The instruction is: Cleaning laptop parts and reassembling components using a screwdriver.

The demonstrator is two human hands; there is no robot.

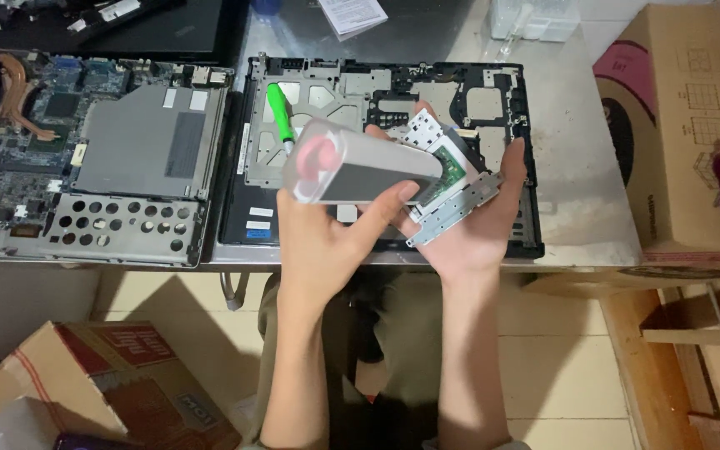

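I see both hands raised above the front edge of the metal table (577, 167), at the centre of the view.

The left hand (327, 237) is closed around a grey, rounded-end rectangular module (360, 167). The thumb presses the module's near face and the fingers wrap behind it. The module lies tilted, its rounded translucent end pointing toward 9 o'clock.

The right hand (468, 225) is open and cupped, palm up, fingers spread toward 12 o'clock. It supports a perforated metal bracket (452, 208) that carries a small green circuit board (452, 171). The bracket rests across the palm, just at 3 o'clock of the module, and the two parts touch or overlap; I cannot tell whether they are joined.

Behind the hands, at 12 o'clock, a stripped black laptop base (493, 100) lies flat on the table. A green-handled screwdriver (279, 112) rests on its metal frame, at 11 o'clock of the left hand.

At 9 o'clock lies a second opened laptop chassis (127, 158) with exposed blue mainboard and copper heat pipe.

Cardboard boxes (677, 125) stand at 3 o'clock, and another cardboard box (127, 383) sits on the floor at 7 o'clock.
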